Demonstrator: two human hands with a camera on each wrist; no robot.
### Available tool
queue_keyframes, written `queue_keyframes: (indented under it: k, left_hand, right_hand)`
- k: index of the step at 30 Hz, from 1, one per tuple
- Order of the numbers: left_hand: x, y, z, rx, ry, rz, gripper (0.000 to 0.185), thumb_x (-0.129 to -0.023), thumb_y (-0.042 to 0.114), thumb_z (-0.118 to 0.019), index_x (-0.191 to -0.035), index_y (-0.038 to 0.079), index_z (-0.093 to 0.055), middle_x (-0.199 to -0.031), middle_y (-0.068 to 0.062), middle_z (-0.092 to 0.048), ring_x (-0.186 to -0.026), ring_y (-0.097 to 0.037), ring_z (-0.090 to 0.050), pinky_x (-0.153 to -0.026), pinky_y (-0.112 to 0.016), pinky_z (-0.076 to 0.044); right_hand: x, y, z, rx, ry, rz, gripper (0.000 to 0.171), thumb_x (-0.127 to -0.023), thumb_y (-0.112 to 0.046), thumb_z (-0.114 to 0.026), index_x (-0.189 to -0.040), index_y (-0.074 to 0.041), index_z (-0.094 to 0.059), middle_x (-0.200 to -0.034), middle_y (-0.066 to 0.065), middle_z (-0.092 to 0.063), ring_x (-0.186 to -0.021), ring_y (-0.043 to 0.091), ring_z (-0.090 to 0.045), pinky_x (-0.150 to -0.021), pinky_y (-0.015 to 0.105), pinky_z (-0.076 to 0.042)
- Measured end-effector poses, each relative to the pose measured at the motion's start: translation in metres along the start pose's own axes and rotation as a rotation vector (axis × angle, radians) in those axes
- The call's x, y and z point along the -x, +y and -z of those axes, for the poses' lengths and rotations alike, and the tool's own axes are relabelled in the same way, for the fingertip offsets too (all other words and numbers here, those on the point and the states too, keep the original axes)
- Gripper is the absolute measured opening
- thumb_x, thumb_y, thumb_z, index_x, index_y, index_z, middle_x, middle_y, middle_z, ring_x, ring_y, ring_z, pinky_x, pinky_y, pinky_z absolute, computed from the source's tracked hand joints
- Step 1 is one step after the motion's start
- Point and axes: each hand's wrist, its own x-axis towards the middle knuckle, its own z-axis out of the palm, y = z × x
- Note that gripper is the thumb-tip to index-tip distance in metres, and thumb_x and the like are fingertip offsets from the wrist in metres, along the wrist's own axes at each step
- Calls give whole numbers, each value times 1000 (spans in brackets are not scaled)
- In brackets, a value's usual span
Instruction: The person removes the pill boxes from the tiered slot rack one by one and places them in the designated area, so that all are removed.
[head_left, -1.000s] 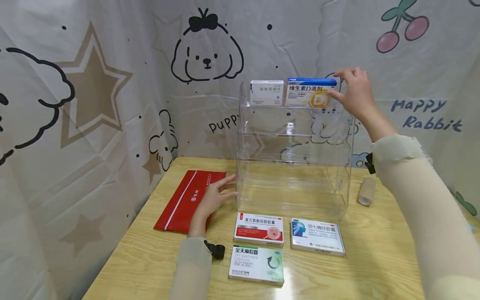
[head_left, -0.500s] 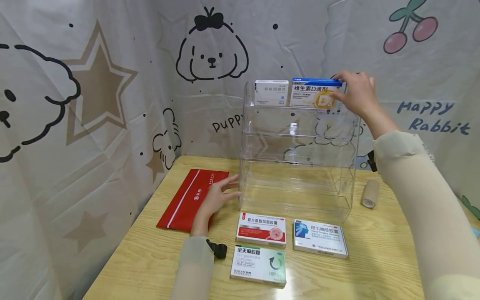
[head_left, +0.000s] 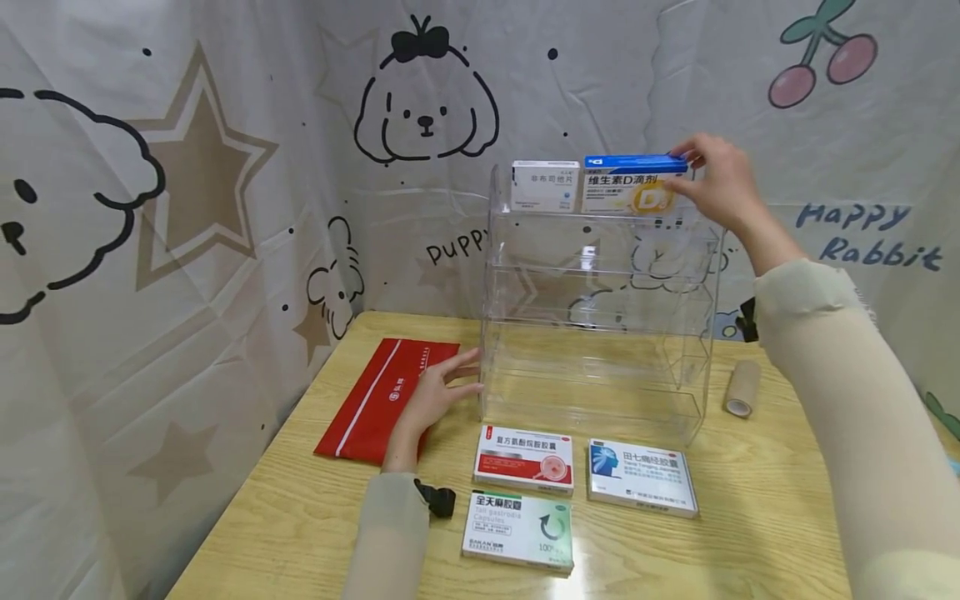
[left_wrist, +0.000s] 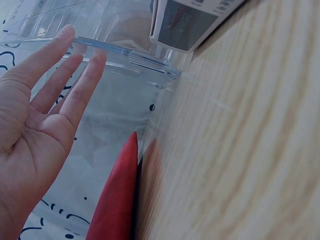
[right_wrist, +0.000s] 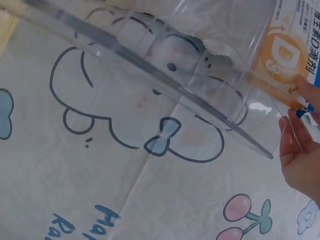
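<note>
The right hand (head_left: 720, 183) pinched the right end of a white, blue and orange cardboard medicine box (head_left: 618, 187), thumb on its printed front and fingers at its right end. That box stood in the top tier of a clear plastic tiered rack (head_left: 487, 292), just right of a smaller white cardboard box (head_left: 545, 185) with grey print. The left hand (head_left: 435, 396) held nothing; its fingers were spread and nearly straight, the tips at the rack's left wall. A flat red fabric pouch (head_left: 367, 408) lay beneath that wrist, left of the rack.

Nearer on the wooden desk (head_left: 300, 533) three boxes lay flat: a red-and-white one (head_left: 522, 460), a green-and-white one (head_left: 517, 531) on its near side, and a white one with a blue head picture (head_left: 641, 477) to the right. A brown cardboard-coloured roll (head_left: 741, 387) lay right of the rack, before a pale cartoon-printed cloth (head_left: 247, 350).
</note>
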Motion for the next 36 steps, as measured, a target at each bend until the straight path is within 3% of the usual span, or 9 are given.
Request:
queue_keyframes:
  k: [8,14,17,23,29,36]
  left_hand:
    - [0,1,-4,2,-14,-14,61,-90,15,-71,-146,18,-48,-149,-6,-50,-130,-30,-56,-103,-43,-52]
    - [0,2,-3,-1,-6,-21,62,-89,16,-71,-146,18,-48,-150,-6,-50,-129,-30,-57,-103,-42,-52]
    - [0,2,-3,0,-8,-23,62,-89,15,-72,-146,17,-48,-149,-7,-50,-130,-31,-56,-103,-44,-51]
    - [1,1,-4,2,-12,-3,62,-89,13,-71,-146,16,-48,-149,-7,-51,-131,-30,-56,-104,-44,-51]
    - [0,2,-4,0,-12,-12,62,-89,13,-71,-146,15,-47,-147,-9,-52,-131,-31,-55,-104,-46,-50]
    - [1,2,-1,-2,-3,-7,62,-89,16,-72,-146,17,-47,-147,-9,-52,-130,-29,-56,-103,-45,-51]
  right_hand:
    - [1,4,9,-88,62,-21,44,-98,-19,-58,-135,2,-47,-134,24,-45,-124,40,-47,-108,54,-41]
    - [3,8,18,-167,146,-96,44,-96,-31,-61,-135,-15,-50,-119,-12,-45,-123,25,-52,-107,37,-48]
    - [6,10,21,-204,179,-123,41,-95,-32,-62,-133,-21,-51,-114,-22,-40,-119,14,-53,-105,31,-48]
    - [14,13,23,-251,200,-146,39,-95,-32,-62,-131,-24,-52,-112,-23,-40,-111,2,-51,-102,27,-48]
    - [27,15,21,-266,199,-112,39,-94,-31,-64,-130,-22,-53,-110,-24,-41,-105,-4,-49,-95,23,-46]
    - [51,18,17,-257,153,-78,41,-93,-34,-64,-130,-20,-54,-110,-24,-44,-106,2,-52,-95,26,-47]
